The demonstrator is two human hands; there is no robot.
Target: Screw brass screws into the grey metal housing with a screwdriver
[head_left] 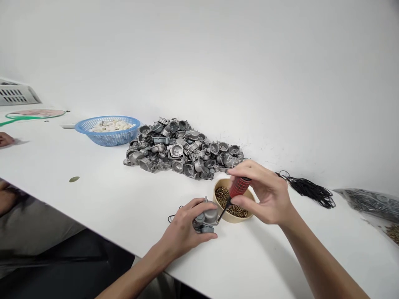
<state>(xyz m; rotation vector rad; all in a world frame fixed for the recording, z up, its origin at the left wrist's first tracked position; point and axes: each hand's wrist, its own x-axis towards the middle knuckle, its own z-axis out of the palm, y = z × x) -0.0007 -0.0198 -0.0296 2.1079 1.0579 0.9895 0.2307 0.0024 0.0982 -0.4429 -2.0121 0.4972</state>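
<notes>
My left hand (183,229) is wrapped round a small grey metal carburetor (210,215), steadying it at the white table's surface. A screwdriver (239,187) with a red and black handle is gripped in my right hand (269,197). Its dark shaft slants down to the left, and the tip meets the carburetor's right edge; whether a screw sits under it is too small to tell. Just behind stands a cream bowl (232,219) holding many brass-coloured screws (237,211), partly covered by the screwdriver and my right hand. A thin black loop (170,218) shows beside my left hand.
A large heap of carburetors (187,151) lies against the wall. Left of it is a blue basket (110,140) with white parts. Black cords (311,191) and a plastic bag (370,203) lie right. A leaf (74,179), a fan (37,113) and another person's hand (5,139) are left.
</notes>
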